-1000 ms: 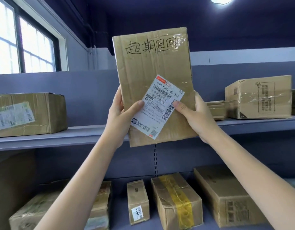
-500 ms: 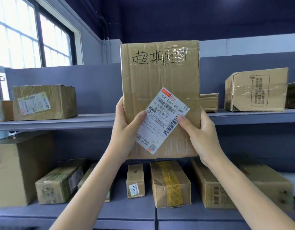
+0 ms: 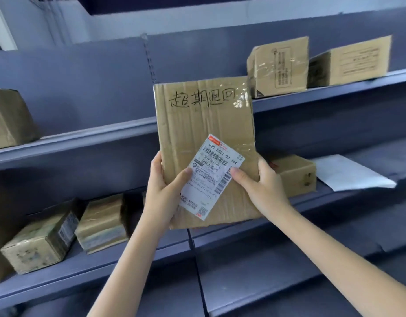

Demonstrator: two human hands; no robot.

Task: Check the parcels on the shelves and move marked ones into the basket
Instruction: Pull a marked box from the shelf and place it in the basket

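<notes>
before the shelves (image 3: pixel 87 138) | flat parcel (image 3: pixel 204 124) upright, handwriting on top | left hand (image 3: pixel 162 186), right hand (image 3: pixel 261 188) clasp its lower edges | thumbs press the label (image 3: pixel 211 177)

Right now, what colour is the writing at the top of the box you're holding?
Black, handwritten marker on the brown cardboard parcel; the head view shows it clearly.

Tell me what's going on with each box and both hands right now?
Marked parcel: held upright, handwriting on top.
Label: stuck on crooked.
Left hand: gripping parcel's left edge.
Right hand: gripping its right edge.
Upper-shelf boxes: resting, taped shut.
White sheet: lying flat on shelf.
</notes>
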